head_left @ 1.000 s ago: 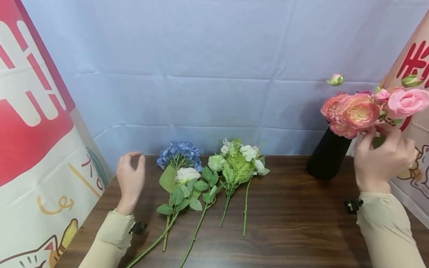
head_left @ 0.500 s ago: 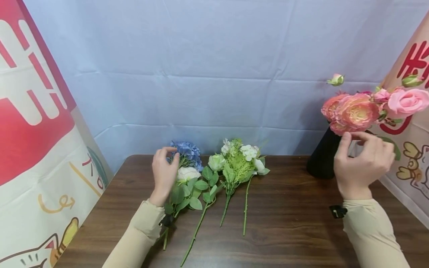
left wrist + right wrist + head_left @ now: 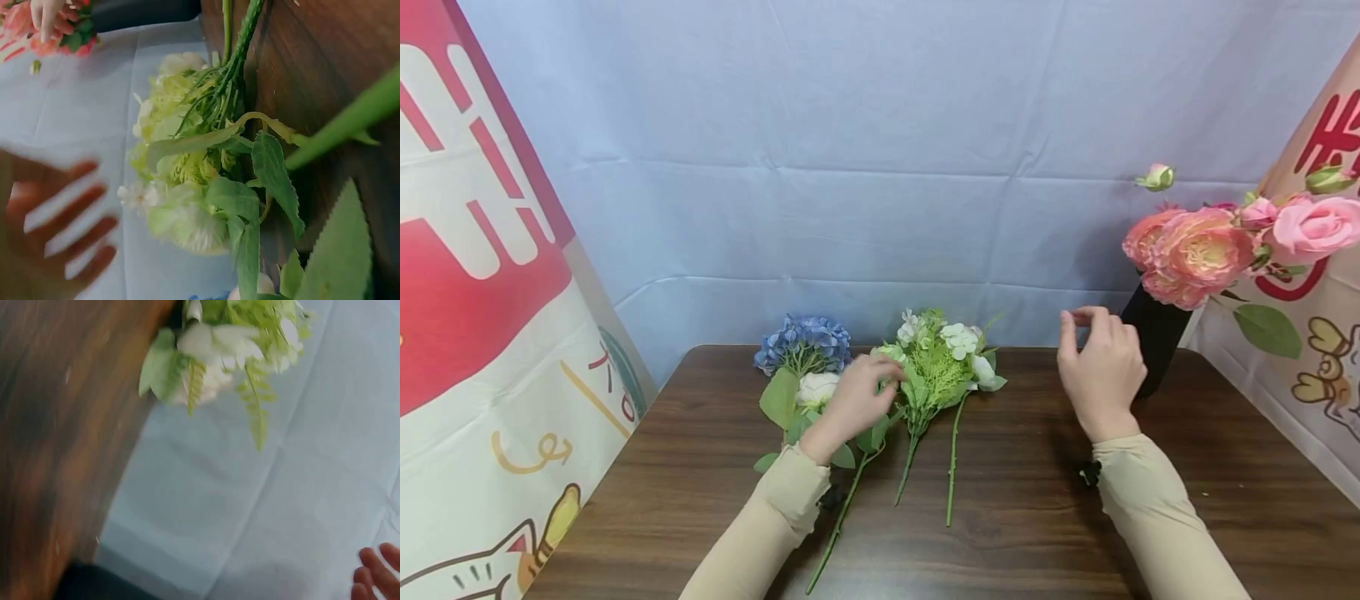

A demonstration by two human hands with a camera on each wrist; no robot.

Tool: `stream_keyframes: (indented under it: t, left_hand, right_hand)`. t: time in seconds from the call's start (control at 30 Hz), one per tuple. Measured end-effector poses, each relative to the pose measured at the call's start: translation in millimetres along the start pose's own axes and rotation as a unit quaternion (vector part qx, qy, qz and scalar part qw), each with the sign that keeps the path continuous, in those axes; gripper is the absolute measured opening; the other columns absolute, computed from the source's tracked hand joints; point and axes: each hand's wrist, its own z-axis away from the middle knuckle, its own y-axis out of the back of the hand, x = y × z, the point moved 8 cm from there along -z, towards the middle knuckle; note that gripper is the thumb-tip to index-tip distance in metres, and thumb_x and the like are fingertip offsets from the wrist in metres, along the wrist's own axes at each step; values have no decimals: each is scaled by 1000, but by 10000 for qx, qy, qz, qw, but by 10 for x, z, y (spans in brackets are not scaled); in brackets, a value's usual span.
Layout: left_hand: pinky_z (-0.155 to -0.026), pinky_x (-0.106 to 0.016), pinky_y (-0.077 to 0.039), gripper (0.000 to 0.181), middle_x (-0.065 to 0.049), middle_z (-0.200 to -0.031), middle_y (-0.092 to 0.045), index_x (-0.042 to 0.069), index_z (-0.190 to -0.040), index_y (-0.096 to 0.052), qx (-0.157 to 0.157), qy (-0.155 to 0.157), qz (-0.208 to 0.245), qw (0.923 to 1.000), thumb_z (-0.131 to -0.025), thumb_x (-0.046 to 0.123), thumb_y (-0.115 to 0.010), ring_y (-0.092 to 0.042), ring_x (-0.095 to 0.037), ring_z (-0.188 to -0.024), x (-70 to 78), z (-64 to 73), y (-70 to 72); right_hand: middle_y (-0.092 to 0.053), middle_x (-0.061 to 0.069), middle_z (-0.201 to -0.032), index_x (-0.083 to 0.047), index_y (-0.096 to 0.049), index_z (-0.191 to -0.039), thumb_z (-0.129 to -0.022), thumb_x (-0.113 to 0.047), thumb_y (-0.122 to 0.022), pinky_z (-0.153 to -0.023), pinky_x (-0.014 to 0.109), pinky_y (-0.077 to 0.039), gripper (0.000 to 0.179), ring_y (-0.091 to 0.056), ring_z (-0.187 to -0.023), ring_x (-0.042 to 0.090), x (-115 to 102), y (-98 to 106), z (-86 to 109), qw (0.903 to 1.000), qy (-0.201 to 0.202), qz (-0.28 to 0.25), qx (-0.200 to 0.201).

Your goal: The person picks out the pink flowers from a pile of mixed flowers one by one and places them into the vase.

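Observation:
My left hand (image 3: 853, 404) hovers above the flowers at the table's middle, holding nothing. In the left wrist view its spread, blurred fingers (image 3: 81, 206) are apart from the pale green rose (image 3: 187, 225). Under and around it lie a white rose (image 3: 814, 389), leafy stems and a bunch of green sprigs with white blossoms (image 3: 936, 375). My right hand (image 3: 1101, 375), fingers loosely bent and holding nothing, is just left of the black vase (image 3: 1157, 333). Coral and pink flowers (image 3: 1202, 250) stand in that vase.
A blue hydrangea (image 3: 805, 343) lies near the table's back edge. Another bare green stem (image 3: 952, 467) lies right of the sprigs. Behind the brown wooden table (image 3: 1022, 533) hangs a pale blue cloth (image 3: 887, 167). Printed curtains (image 3: 482, 350) flank both sides.
My right hand has left the flowers in the vase and moved left. My left hand has travelled right, past the hydrangea, to above the green rose. The flowers on the table stay in place.

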Motion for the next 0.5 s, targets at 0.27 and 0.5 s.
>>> stream_keyframes:
  t: [0.27, 0.5]
  left_hand:
    - [-108, -54, -30, 25, 4, -145, -46, 23, -112, -70, -2164, -1021, -1030, 9655, -96, 19, -52, -39, -28, -132, 267, 61, -602]
    - [-101, -48, -38, 30, -1, -154, -31, 26, -124, -63, -2617, -427, -1726, 9486, -96, 28, -54, -35, -30, -129, 150, 156, -719]
  right_hand:
    - [-63, 21, -98, -5, -64, -104, -96, -44, -48, -66, 60, -44, 43, -55, -92, 43, 2, -326, 120, 9910, -647, 139, -1160]
    - [-62, 23, -104, -4, -64, -109, -97, -45, -45, -71, 60, -45, 46, -55, -93, 44, -30, -445, 150, 9852, -856, 167, -1479]
